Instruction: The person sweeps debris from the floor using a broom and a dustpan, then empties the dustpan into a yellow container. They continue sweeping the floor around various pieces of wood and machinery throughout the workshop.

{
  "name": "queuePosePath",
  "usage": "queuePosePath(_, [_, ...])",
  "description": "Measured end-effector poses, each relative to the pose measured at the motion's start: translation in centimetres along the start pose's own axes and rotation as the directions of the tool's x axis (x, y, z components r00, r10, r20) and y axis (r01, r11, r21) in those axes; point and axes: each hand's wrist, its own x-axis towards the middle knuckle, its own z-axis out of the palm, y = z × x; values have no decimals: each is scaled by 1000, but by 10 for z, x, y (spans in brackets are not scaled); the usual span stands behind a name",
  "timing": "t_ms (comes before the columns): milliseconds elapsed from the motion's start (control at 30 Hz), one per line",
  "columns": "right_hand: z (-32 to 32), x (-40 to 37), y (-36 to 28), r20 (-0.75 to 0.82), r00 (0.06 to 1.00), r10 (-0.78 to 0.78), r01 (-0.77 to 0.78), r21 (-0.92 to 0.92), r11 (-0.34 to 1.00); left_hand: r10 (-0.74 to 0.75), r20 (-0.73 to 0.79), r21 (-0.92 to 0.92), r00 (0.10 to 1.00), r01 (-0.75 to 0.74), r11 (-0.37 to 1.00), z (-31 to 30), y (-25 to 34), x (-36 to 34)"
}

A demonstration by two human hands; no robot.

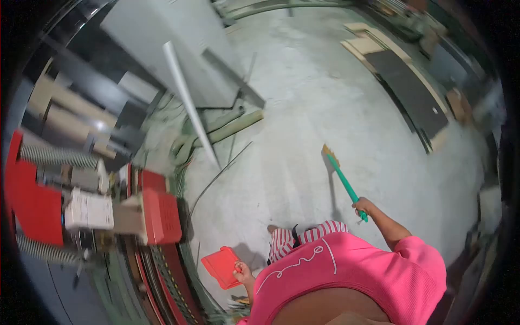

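Observation:
My right hand (365, 206) is wrapped round the green handle of a hand broom (345, 183), near the handle's end. The broom slants forward and away from me, its yellowish-brown bristle end pointing at the grey floor. Low on the left, my left hand (243, 272) grips a red dustpan (222, 267) at its near side. The dustpan is held beside my striped trouser leg, and a shadow falls on the floor next to it.
To the left stands a red machine (160, 208) with ribbed hoses. A white strip (187, 100) leans by a large grey panel (179, 49), near a thick hose (235, 127). A thin dark cable (219, 174) crosses the floor. Dark and tan boards (409, 86) lie at far right.

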Motion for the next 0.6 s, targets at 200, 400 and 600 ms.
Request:
queuePosePath(200, [-29,-6,34,-121,976,180,-111,434,894,-62,-314,170,947,121,978,44,-121,79])
queuePosePath(400, [-10,17,73,-74,951,299,-101,842,531,-88,-522,387,849,327,862,34,-216,178])
queuePosePath(600, [-6,32,59,29,882,470,-119,979,163,-237,-798,368,553,760,536,39,-325,246])
